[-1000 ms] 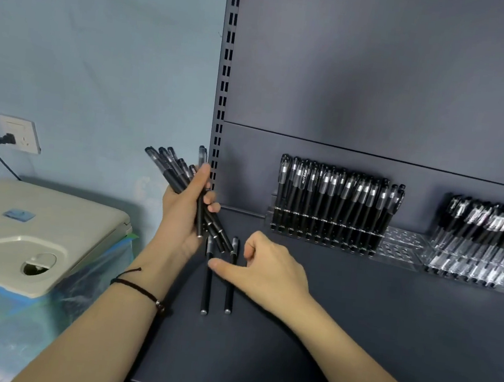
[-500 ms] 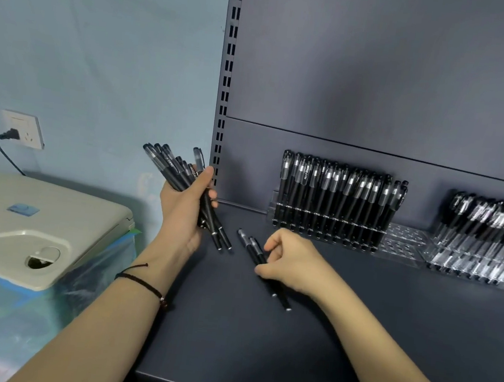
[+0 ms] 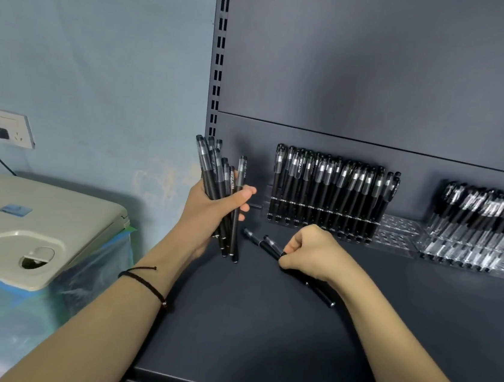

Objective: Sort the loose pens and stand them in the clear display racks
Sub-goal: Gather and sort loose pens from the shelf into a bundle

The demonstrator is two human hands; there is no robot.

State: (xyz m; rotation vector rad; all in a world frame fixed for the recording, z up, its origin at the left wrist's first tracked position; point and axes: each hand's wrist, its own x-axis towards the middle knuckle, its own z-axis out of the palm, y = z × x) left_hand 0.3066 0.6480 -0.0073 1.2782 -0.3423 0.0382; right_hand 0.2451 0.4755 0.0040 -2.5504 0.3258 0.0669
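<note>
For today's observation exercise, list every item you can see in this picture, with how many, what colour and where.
pen bundle: several, black, upright in the left hand
loose pens: two, black, lying on the shelf, pinched by the right hand
racked pens: two full groups, black, standing at the shelf back
racks: a row, clear, along the shelf back, partly unfilled
shelf: one, dark grey, centre
socket: one, white, on the blue wall, black plug in it
appliance: one, beige, left of the shelf
bracelet: one, black, left wrist
left hand: grips the bundle
right hand: curled on the loose pens
</note>
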